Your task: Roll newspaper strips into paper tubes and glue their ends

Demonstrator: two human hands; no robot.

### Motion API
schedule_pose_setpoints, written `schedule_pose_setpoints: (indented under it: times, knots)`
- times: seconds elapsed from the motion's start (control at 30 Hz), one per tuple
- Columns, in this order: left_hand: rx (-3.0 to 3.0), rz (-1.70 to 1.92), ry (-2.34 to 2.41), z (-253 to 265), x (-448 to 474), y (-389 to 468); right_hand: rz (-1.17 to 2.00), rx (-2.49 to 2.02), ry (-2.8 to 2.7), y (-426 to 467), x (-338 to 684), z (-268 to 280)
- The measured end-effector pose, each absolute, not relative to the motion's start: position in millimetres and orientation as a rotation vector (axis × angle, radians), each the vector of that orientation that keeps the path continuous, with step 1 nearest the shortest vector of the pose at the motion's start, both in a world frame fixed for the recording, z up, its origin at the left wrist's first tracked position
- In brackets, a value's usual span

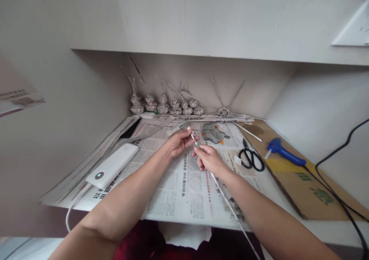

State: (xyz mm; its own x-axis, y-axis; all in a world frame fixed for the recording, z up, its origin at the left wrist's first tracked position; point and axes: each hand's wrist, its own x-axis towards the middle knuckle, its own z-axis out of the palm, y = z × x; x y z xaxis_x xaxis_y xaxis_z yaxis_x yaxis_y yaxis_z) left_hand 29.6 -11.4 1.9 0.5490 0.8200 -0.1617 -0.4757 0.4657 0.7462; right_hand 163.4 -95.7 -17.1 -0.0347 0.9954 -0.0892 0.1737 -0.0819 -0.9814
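Observation:
A long thin rolled newspaper tube [227, 202] runs from between my hands down past my right forearm to the bottom edge. My left hand [181, 141] pinches its upper end, where a whitish paper tip sticks out beyond the fingers. Just below and to the right, my right hand [208, 159] closes round the same tube, its fingertips close to the left ones. Both hands are above the newspaper sheets [173, 198] that cover the desk. A grey penguin-shaped piece [215, 133] with orange feet lies just beyond them.
Several woven paper gourds [163, 105] line the back wall, behind a bundle of paper tubes [207, 118]. Black scissors [251, 159] and a blue glue gun [285, 152] on cardboard [311, 190] lie right. A white power bank [113, 165] sits left. A cabinet panel [201, 17] overhangs the back.

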Motion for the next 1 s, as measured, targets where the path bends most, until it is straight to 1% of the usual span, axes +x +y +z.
schedule_pose_setpoints:
  times: [0.23,0.47,0.73,0.93,1.0]
  knots:
    - [0.73,0.863,0.53,-2,30,-11,1.25,-1.345,-1.298,-97,163,-15]
    - [0.737,0.845,0.514,-4,29,-10,1.192,-1.344,-1.369,-96,163,-19]
    - [0.679,0.921,0.549,-5,30,-6,0.885,-1.373,-1.303,-88,172,-25]
    - [0.651,0.958,0.575,-10,31,-3,0.595,-1.504,-1.418,-81,175,-36]
    - [0.645,0.956,0.575,-11,32,-2,0.546,-1.52,-1.439,-81,175,-39]
